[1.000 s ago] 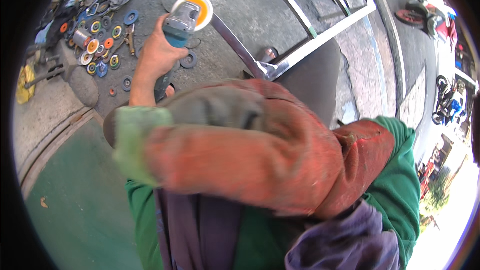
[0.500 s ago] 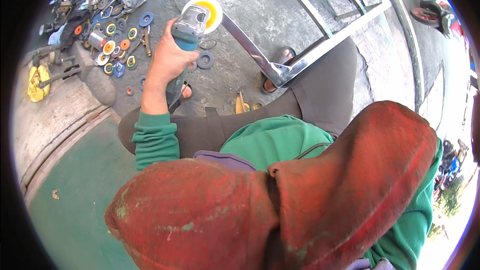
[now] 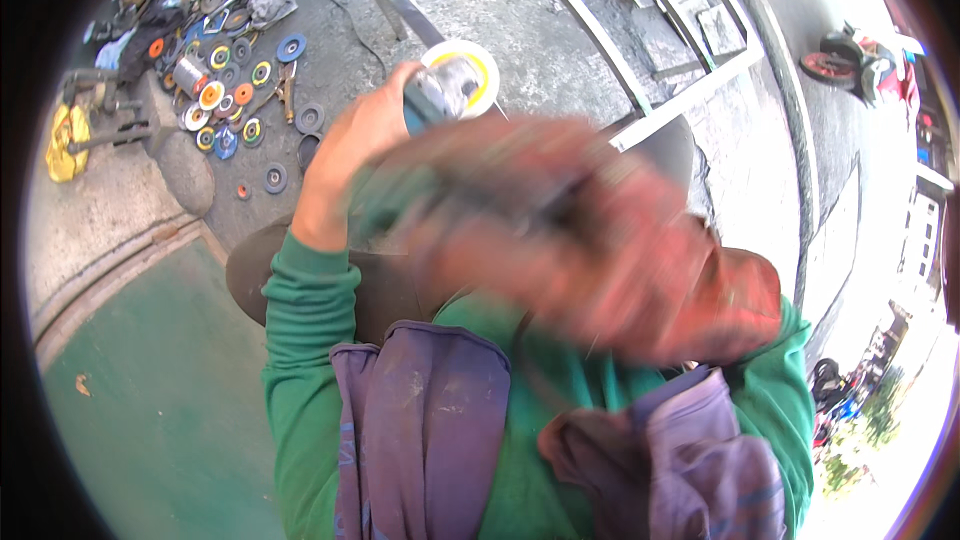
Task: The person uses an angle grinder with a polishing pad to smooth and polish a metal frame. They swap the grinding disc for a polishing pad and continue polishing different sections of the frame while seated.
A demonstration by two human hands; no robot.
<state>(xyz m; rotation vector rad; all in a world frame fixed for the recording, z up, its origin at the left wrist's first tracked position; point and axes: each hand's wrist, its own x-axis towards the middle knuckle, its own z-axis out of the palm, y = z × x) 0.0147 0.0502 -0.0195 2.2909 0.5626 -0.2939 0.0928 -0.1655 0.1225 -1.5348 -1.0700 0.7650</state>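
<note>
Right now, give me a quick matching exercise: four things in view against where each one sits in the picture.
Things:
1. angle grinder
2. scattered grinding discs
3. yellow object
4. red glove

Places:
A. far left edge
B. blurred across the centre
C. held in the left hand, top centre
D. on the ground, upper left

Pairs: 1-C, 2-D, 3-A, 4-B
</note>
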